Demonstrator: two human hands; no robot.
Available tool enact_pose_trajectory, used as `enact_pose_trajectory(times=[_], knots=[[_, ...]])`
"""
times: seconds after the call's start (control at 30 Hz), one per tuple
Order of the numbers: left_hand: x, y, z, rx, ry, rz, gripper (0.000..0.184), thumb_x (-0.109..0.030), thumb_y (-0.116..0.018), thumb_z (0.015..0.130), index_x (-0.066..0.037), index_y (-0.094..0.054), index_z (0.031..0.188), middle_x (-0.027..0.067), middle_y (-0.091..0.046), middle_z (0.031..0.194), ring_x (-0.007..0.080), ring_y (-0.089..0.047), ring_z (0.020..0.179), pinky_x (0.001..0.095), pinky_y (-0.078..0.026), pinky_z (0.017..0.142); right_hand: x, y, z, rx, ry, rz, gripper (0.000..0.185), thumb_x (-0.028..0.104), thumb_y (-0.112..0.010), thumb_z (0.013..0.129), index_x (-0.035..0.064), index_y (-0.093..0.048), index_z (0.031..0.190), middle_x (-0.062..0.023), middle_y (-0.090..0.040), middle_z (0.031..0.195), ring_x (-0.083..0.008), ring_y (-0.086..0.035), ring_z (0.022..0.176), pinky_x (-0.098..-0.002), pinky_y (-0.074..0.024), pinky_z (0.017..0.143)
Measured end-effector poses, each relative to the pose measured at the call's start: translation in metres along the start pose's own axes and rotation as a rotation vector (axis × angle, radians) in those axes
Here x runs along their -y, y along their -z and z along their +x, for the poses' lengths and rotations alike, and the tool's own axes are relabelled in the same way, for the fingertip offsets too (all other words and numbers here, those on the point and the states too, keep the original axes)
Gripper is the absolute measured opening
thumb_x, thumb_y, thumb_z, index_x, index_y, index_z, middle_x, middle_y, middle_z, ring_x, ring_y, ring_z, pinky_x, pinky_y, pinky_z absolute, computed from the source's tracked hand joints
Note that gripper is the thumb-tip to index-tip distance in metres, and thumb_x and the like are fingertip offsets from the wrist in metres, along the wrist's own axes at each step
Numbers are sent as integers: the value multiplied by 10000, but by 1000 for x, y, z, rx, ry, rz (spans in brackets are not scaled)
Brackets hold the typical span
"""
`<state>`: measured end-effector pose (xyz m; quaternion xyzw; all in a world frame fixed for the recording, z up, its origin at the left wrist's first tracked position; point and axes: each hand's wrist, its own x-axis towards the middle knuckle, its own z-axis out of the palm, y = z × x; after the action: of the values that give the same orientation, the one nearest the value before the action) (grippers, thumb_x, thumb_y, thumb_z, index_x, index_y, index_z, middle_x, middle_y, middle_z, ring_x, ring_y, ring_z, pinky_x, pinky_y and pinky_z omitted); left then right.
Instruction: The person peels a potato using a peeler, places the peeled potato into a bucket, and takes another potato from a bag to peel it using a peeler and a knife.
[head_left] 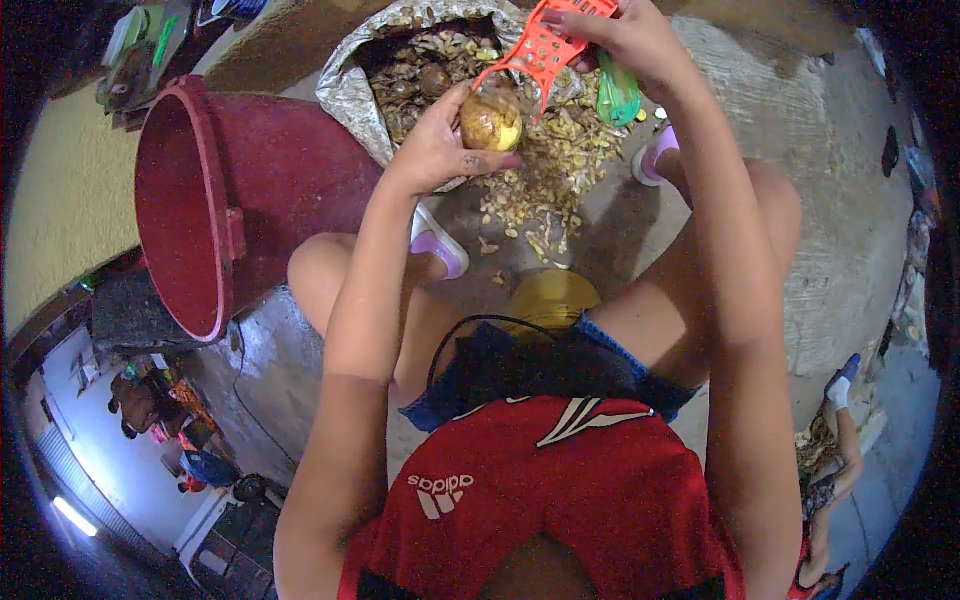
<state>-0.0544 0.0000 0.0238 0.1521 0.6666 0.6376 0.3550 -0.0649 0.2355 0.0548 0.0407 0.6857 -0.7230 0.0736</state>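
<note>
A round, partly peeled brown and yellow potato (pixel 491 124) is held in my left hand (pixel 440 145), its fingers wrapped round the far side and the thumb below. My right hand (pixel 625 42) grips an orange perforated plastic tool (pixel 545 58), whose forked end is close above the potato. Something green and translucent (pixel 618 92) hangs just under my right hand. Beneath both hands, peelings (pixel 550 180) lie scattered over the floor, beside an open whitish sack (pixel 345 75) filled with dark peelings and scraps.
A large red tub (pixel 290 150) lies on its side at the left. A yellow container (pixel 555 295) stands between my legs. Another person's leg (pixel 848 450) shows at the right edge. People (pixel 150 405) are in the background at the lower left.
</note>
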Motion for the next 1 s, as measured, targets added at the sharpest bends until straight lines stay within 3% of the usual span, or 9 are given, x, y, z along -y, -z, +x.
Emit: enact_pose_trajectory(times=[0.03, 0.13, 0.27, 0.47, 0.57, 0.63, 0.67, 0.87, 1.0], knots=[[3, 2, 2, -2, 7, 65, 774, -3, -798, 565, -10, -379, 1216, 44, -543, 1074, 131, -532, 1001, 283, -447, 870, -2, -1, 0, 50, 20, 61, 161, 105, -649, 740, 26, -572, 857, -23, -604, 750, -106, -562, 638, -260, -456, 574], [-1, -4, 2, -21, 16, 58, 782, -59, -823, 538, -9, -395, 1191, 40, -545, 1075, 127, -534, 980, 280, -446, 855, -1, -9, -8, 139, 99, -239, 199, 161, -659, 736, 36, -569, 861, -20, -589, 743, -117, -548, 661, -272, -452, 582], [2, -6, 3, 10, 9, 75, 767, -66, -820, 535, -10, -405, 1178, 37, -545, 1070, 119, -534, 948, 276, -444, 840, 6, -16, -13, 136, 63, -329, 210, 179, -660, 739, 31, -569, 856, -38, -579, 719, -123, -544, 653, -287, -453, 588], [5, -1, 8, 44, -18, 181, 780, -84, -810, 545, -19, -399, 1204, 33, -538, 1037, 111, -517, 930, 261, -423, 844, -9, -13, -6, 74, 226, -360, 185, 143, -646, 750, 14, -568, 858, -60, -581, 695, -150, -558, 621, -295, -458, 555], [0, -1, 6, 33, -49, 243, 768, -96, -809, 551, -34, -408, 1202, 19, -528, 1028, 112, -500, 940, 253, -406, 859, 4, 0, -5, -121, 48, -189, 163, 122, -631, 759, 5, -563, 849, -66, -580, 668, -153, -559, 566, -291, -456, 514], [2, 4, 3, 71, -88, 439, 774, -92, -812, 549, -41, -409, 1208, 9, -522, 1029, 114, -493, 947, 250, -399, 866, 16, 11, -8, -404, 172, -455, 138, 112, -620, 764, 8, -559, 831, -53, -574, 652, -139, -551, 525, -282, -450, 487], [2, 6, 4, 94, -107, 537, 777, -90, -814, 549, -44, -409, 1211, 5, -519, 1030, 116, -489, 951, 249, -395, 870, 21, 17, -2, -328, 22, -386, 112, 102, -612, 766, 20, -556, 816, -42, -576, 654, -120, -551, 536, -273, -446, 488], [3, -2, -3, 71, 13, -81, 758, -71, -805, 591, -33, -385, 1222, 22, -528, 1058, 123, -512, 984, 271, -429, 853, 5, 7, -4, -122, 0, -145, 123, 120, -627, 768, 28, -560, 814, -28, -583, 666, -108, -546, 533, -259, -441, 482], [0, 1, -2, 80, 97, 8, 740, -41, -783, 610, -24, -362, 1218, 42, -545, 1018, 140, -551, 940, 279, -482, 745, 15, -1, -10, -83, 7, -138, 131, 130, -637, 764, 32, -565, 813, -16, -583, 676, -95, -540, 530, -252, -445, 482]])
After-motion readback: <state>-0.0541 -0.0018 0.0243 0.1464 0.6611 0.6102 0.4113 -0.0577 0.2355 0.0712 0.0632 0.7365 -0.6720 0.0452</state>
